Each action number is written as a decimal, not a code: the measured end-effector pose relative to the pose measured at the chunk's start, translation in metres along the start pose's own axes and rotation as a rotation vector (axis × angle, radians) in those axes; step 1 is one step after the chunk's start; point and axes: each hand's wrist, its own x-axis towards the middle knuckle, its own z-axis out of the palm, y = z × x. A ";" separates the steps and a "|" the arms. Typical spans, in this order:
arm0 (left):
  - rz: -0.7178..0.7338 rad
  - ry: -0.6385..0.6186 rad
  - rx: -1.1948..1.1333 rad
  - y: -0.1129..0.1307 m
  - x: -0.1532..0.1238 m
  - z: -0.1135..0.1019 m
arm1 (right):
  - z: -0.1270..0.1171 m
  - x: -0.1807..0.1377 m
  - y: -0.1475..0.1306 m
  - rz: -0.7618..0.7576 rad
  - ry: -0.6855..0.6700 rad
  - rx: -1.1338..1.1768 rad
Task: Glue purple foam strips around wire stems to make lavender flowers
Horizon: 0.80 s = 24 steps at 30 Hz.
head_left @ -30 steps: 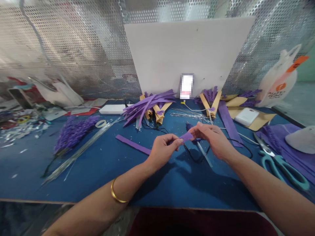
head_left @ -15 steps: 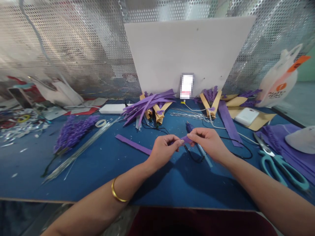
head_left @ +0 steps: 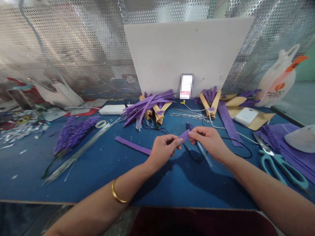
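Both my hands meet over the middle of the table, pinching a purple strip (head_left: pixel 185 135) that looks like felt or crepe paper. My left hand (head_left: pixel 164 147) is closed on it between thumb and fingers, and my right hand (head_left: pixel 206 141) grips its upper right end. A longer purple length (head_left: pixel 133 146) runs out to the left from behind my left hand; it seems to be the same strip, but the join is hidden. Partly covered by my right hand lies what looks like a glue gun (head_left: pixel 189 126), with a clear stick (head_left: pixel 204 154) and a black cord.
Teal-handled scissors (head_left: pixel 273 160) and purple sheets (head_left: pixel 295 154) lie at right. Purple strips (head_left: pixel 150 105) and wrapped lavender bunches (head_left: pixel 209 101) rest along the back board (head_left: pixel 187 49). At left are a lavender bunch (head_left: pixel 73 132) and thin wires (head_left: pixel 86 147).
The end of the purple strip between my hands has tilted up, and more of it shows. My right hand has shifted slightly; both hands keep their pinch.
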 end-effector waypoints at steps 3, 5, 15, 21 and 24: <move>-0.007 -0.042 -0.070 0.002 0.000 0.001 | -0.001 0.001 0.001 -0.081 0.050 -0.110; -0.004 -0.036 -0.119 0.002 0.001 0.001 | -0.001 0.001 0.002 -0.195 0.007 -0.244; 0.004 0.099 -0.155 -0.006 0.008 0.000 | -0.030 0.012 0.002 -0.452 0.249 -1.010; 0.020 0.194 -0.247 -0.007 0.013 -0.010 | -0.112 -0.019 -0.009 0.030 0.458 -1.400; 0.056 0.222 -0.284 -0.005 0.012 -0.013 | -0.140 -0.075 0.009 0.316 0.438 -1.494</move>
